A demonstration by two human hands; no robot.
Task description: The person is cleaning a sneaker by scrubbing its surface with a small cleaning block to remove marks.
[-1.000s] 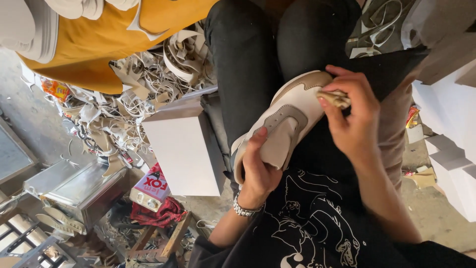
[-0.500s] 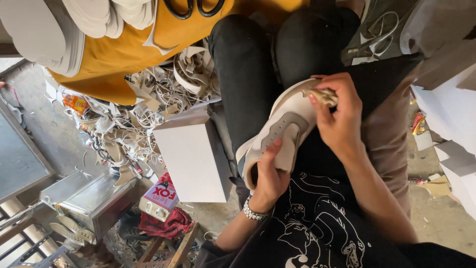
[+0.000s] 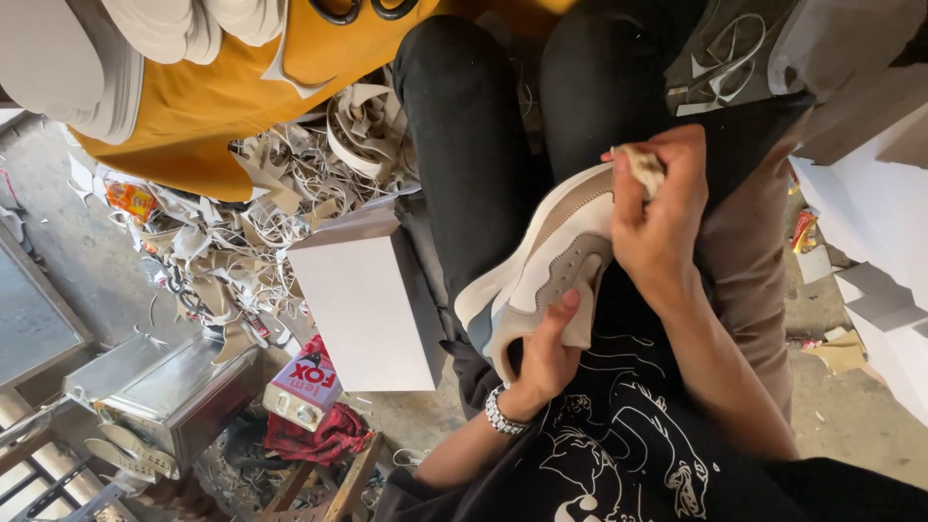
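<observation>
A white and beige sneaker lies across my lap, on black trousers. My left hand, a beaded bracelet on its wrist, grips the sneaker's lower end with the thumb on the side panel. At the sneaker's upper end, my right hand pinches a small beige pad and presses it against the shoe.
A white box stands by my left knee. Behind it lies a heap of pale offcut strips under an orange-covered table stacked with white soles. A metal case and red cloth sit lower left. White boxes rise on the right.
My right hand has slid the pad a little along the sneaker's upper end. My left hand keeps its grip. The view has drifted slightly.
</observation>
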